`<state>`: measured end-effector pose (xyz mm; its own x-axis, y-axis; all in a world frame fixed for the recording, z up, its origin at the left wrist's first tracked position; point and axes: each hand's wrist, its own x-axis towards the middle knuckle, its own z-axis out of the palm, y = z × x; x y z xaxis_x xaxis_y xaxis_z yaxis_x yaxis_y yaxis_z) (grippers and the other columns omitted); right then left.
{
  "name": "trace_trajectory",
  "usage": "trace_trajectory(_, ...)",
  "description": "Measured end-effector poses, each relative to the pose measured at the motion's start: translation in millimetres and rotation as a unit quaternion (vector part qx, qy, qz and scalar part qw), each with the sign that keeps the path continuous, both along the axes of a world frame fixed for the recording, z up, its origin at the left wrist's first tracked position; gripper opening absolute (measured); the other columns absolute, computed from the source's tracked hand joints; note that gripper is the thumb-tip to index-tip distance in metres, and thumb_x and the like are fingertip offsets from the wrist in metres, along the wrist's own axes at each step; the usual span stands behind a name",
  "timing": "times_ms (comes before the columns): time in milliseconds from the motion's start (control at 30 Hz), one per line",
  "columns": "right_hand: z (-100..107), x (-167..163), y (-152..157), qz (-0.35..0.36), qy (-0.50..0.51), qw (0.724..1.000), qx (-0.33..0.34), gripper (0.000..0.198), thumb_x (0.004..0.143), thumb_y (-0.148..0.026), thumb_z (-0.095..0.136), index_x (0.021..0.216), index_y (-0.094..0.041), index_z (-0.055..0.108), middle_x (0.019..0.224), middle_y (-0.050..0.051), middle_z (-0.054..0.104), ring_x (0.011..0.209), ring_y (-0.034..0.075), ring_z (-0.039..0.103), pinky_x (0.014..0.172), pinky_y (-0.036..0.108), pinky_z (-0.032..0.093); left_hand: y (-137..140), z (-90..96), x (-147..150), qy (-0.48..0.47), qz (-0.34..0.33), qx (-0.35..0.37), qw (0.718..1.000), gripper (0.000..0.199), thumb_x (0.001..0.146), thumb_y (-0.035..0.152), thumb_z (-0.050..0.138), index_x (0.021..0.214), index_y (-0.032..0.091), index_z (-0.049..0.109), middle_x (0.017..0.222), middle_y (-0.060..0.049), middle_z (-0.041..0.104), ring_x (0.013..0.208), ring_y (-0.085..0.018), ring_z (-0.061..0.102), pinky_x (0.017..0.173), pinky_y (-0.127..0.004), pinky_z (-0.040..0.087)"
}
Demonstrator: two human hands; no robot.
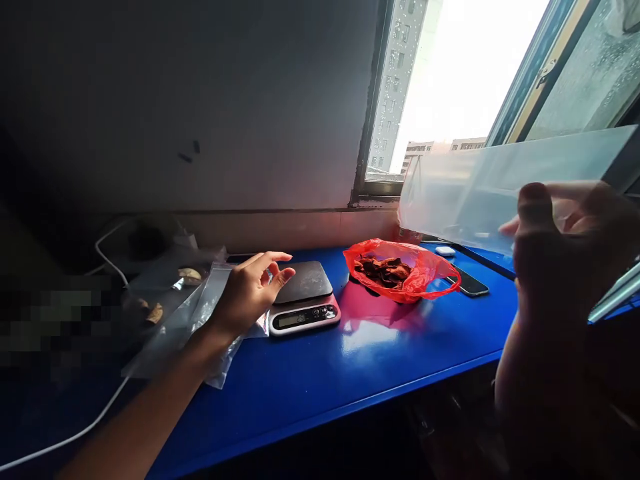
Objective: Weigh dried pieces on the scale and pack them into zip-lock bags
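Translucent plastic [455, 190] is held up in my right hand [565, 233], well to the right of the scale [305, 283]; my left hand [250, 287] is bare, thumb and fingers apart, at the scale's left side, touching or not I cannot tell; the scale stands on a glossy blue bench [300, 393], a dim wall [225, 100] behind it and a bright window [450, 80] behind to its right; just right of the scale, an open red bag [435, 281] holds dark brown, curled pieces [383, 270]; farther right lies a phone [473, 285]; left of the scale are clear bags [220, 363], pale lumps [190, 275] among them, and a white cable [107, 410].
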<state>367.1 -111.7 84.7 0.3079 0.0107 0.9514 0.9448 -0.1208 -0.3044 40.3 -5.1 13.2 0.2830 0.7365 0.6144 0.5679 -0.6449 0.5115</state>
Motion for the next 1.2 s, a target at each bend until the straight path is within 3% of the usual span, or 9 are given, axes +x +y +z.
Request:
trace_trajectory(67,-14.1,-25.7,4.8,0.188,0.041,0.98,0.044,0.028,0.09,-0.043,0.055,0.098,-0.018,0.065,0.065,0.001,0.059,0.049,0.013,0.052,0.055,0.032,0.044,-3.2,-3.4,5.1,-0.029,-0.067,-0.062,0.995,0.049,0.084,0.061,0.057,0.111,0.021,0.066,0.086,-0.003,0.064,0.07,-0.017,0.057,0.068,-0.031,0.048)
trace_trajectory(167,-36.1,-72.8,40.0,0.393,0.051,0.916,-0.055,0.02,0.09,-0.04,0.056,0.092,-0.02,0.06,0.085,0.004,0.066,0.057,0.012,0.054,0.057,0.03,0.045,-3.1,-6.8,8.5,-0.1,-0.155,-0.135,0.974,0.064,0.083,0.071,0.05,0.121,0.02,0.06,0.105,-0.009,0.066,0.086,-0.021,0.062,0.076,-0.033,0.051)
trace_trajectory(333,-71.5,-111.6,96.9,0.605,0.176,0.761,-0.151,0.028,0.091,-0.048,0.05,0.087,-0.021,0.054,0.065,-0.003,0.054,0.054,0.011,0.048,0.054,0.026,0.041,7.6,-5.6,-0.1,-0.22,-0.057,-0.163,0.96,0.043,0.077,0.06,0.065,0.091,0.02,0.062,0.082,-0.005,0.067,0.078,-0.02,0.063,0.073,-0.033,0.05)
trace_trajectory(400,-82.8,-109.5,103.0,0.625,0.21,0.735,-0.157,0.03,0.091,-0.048,0.049,0.083,-0.02,0.055,0.063,-0.004,0.051,0.054,0.01,0.047,0.054,0.025,0.04,11.2,-5.7,-3.5,-0.227,-0.019,-0.161,0.96,0.038,0.074,0.056,0.069,0.083,0.02,0.063,0.075,-0.003,0.065,0.076,-0.02,0.063,0.073,-0.033,0.049)
trace_trajectory(533,-93.5,-99.8,100.5,0.595,0.274,0.741,-0.149,0.031,0.087,-0.048,0.056,0.079,-0.019,0.059,0.067,-0.001,0.057,0.058,0.011,0.052,0.055,0.025,0.041,8.8,-8.6,-0.7,-0.198,-0.011,-0.171,0.965,0.034,0.075,0.053,0.071,0.084,0.021,0.064,0.072,-0.002,0.066,0.074,-0.02,0.064,0.073,-0.031,0.049)
trace_trajectory(767,-85.4,-98.7,97.5,0.57,0.323,0.746,-0.124,0.029,0.085,-0.048,0.058,0.076,-0.021,0.054,0.051,-0.007,0.035,0.044,0.007,0.029,0.043,0.023,0.023,-2.6,-7.4,6.8,-0.183,-0.005,-0.164,0.969,0.033,0.078,0.054,0.068,0.083,0.022,0.064,0.072,-0.001,0.064,0.071,-0.019,0.062,0.065,-0.03,0.047)
trace_trajectory(967,-87.3,-97.5,98.3,0.568,0.359,0.734,-0.1,0.032,0.084,-0.055,0.057,0.081,-0.023,0.053,0.057,-0.006,0.035,0.047,0.009,0.027,0.044,0.025,0.022,2.3,-3.5,6.1,-0.194,-0.007,-0.153,0.969,0.036,0.073,0.057,0.069,0.077,0.021,0.066,0.105,-0.009,0.066,0.094,-0.025,0.062,0.078,-0.038,0.05)
trace_trajectory(1100,-90.9,-96.1,102.7,0.594,0.398,0.693,-0.095,0.032,0.082,-0.055,0.058,0.084,-0.023,0.053,0.055,-0.007,0.035,0.046,0.009,0.027,0.044,0.024,0.025,5.4,-4.8,8.0,-0.234,-0.037,-0.249,0.939,0.038,0.069,0.057,0.072,0.078,0.02,0.066,0.098,-0.008,0.071,0.09,-0.024,0.064,0.074,-0.035,0.051)
trace_trajectory(1200,-89.1,-90.0,103.7,0.644,0.411,0.628,-0.148,0.029,0.079,-0.048,0.061,0.074,-0.021,0.053,0.051,-0.007,0.04,0.044,0.008,0.032,0.044,0.023,0.028,11.8,-5.4,3.0,-0.307,-0.014,-0.231,0.923,0.033,0.069,0.05,0.073,0.082,0.019,0.067,0.084,-0.004,0.069,0.076,-0.017,0.063,0.072,-0.031,0.051)
